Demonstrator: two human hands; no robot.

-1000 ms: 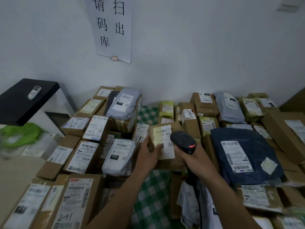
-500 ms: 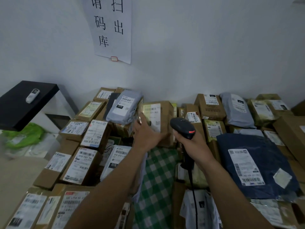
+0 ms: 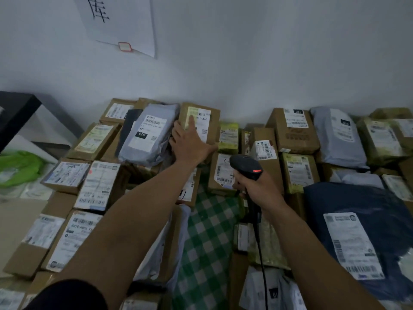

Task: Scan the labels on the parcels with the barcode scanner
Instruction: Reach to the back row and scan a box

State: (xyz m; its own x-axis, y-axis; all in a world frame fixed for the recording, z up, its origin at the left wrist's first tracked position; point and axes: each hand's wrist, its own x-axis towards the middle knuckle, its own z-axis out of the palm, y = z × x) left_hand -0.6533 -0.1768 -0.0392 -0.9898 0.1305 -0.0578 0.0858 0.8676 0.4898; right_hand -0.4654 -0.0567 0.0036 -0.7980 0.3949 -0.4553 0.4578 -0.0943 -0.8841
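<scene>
The left hand (image 3: 190, 142) is stretched to the far side of the pile and lies on a brown box (image 3: 213, 121) that leans near the wall (image 3: 245, 63). Its fingers are nearly straight and its thumb is spread to the right. Whether the outer fingers hook over the box's left edge cannot be told. The box sits just right of a grey bag (image 3: 147, 135), and its label (image 3: 202, 126) faces up and toward the person. The label's long axis runs from far to near. The index finger (image 3: 191, 121) lies across the left, yellowish strip of the label, while the barcode (image 3: 202, 114) at its far end is uncovered.

The right hand (image 3: 257, 193) is wrapped tightly round the handle of the scanner (image 3: 244, 164). The scanner is held upright over the middle of the pile, with its head pointed far and a little left and a red light showing on the head. Its cable (image 3: 260, 253) hangs down toward the near side, past the checked cloth (image 3: 207, 231).

The box lies farther away than the scanner and to its left, so the left hand is on it and the right hand is well short of it. A second box (image 3: 222, 171), with its own label, sits right under the scanner head and is much closer to it. If the far box is the one to be read, the scanner probably needs to tilt up and left along the label's length. If the second box is next, the scanner only has to dip.
</scene>
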